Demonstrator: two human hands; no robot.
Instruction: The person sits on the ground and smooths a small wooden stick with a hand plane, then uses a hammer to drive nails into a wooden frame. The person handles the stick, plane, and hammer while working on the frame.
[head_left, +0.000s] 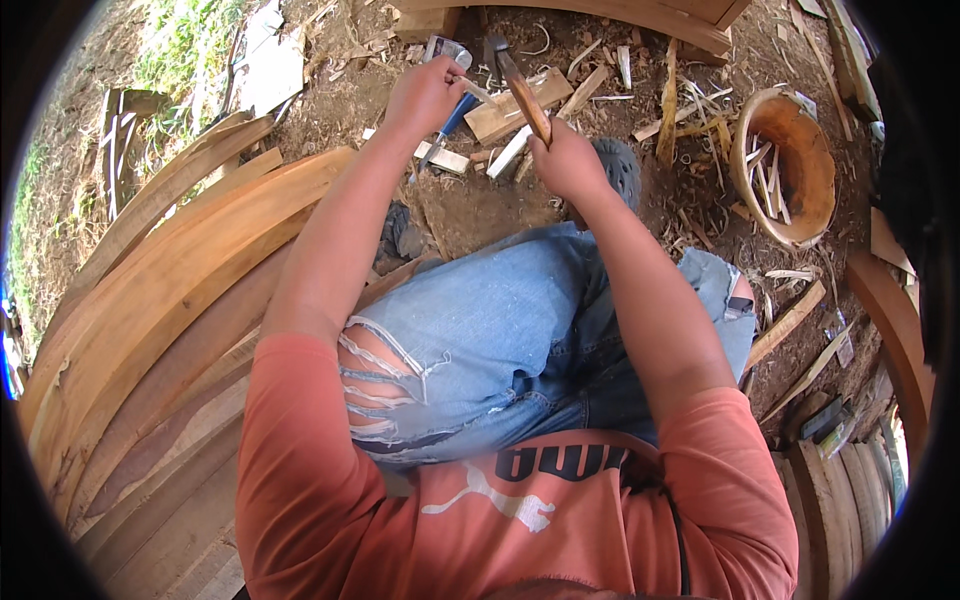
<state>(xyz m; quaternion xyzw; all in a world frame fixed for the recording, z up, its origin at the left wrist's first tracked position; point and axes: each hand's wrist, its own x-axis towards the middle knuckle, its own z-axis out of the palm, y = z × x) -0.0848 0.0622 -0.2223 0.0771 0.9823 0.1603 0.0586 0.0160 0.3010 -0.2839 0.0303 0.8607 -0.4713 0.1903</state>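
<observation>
My right hand [572, 165] is closed round the wooden handle of a hammer [523, 98], its dark metal head raised at the far end. To its left, my left hand [422, 98] pinches a thin wooden sliver [478, 92] that points toward the hammer. Just below the left hand lies a chisel [457, 115] with a blue handle, its blade toward me. A flat wood block [515, 108] rests on the ground under the hammer and the sliver. Beyond the left hand stands a small container [458, 54], partly hidden by the fingers.
Curved planks [170, 290] are stacked along my left. A tapered wooden vessel [790, 165] at the right holds several thin sticks. A large wooden piece [600, 15] spans the far edge. Shavings and offcuts litter the dirt floor [460, 210]. My shoe [617, 170] is beside the right hand.
</observation>
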